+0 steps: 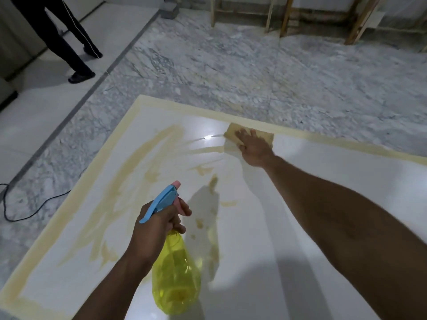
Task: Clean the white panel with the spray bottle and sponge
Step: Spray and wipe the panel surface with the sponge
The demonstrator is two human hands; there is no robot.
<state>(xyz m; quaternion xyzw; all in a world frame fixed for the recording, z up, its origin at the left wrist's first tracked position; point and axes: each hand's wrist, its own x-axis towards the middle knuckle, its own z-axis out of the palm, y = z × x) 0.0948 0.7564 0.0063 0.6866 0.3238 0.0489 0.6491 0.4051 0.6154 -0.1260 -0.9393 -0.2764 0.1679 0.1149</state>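
A large white panel (312, 204) lies flat on the floor, with a tan border and tan smears across its left half. My left hand (159, 225) grips a yellow spray bottle (175, 276) by its neck, held above the panel's near part; its blue and pink trigger head (165, 199) points away from me. My right hand (253, 146) presses flat on a tan sponge (232, 132) near the panel's far edge, fingers spread over it.
Grey marble floor (231, 72) surrounds the panel. A person in dark trousers (69, 40) stands at the far left. A black cable (34, 209) loops on the floor left of the panel. Wooden frames (286, 17) lean along the far wall.
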